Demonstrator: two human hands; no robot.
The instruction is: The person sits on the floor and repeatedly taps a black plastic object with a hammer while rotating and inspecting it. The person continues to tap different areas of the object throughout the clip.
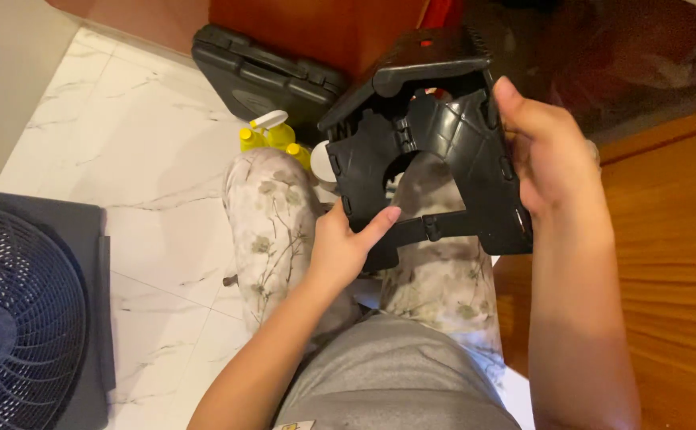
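Note:
A black plastic folding stool (428,143) is held partly folded above my lap, its ribbed underside facing me. My left hand (344,243) grips its lower left leg, thumb and forefinger on the black cross-brace. My right hand (551,159) wraps around the right leg panel, thumb at the top edge. Both my legs in floral trousers lie beneath it.
A black box fan (21,318) stands at the lower left on the white marble floor (141,159). A black plastic case (260,76) leans against wooden furniture (316,28) behind. Yellow spray bottles (272,135) stand by my knee. A wooden surface (674,263) runs along the right.

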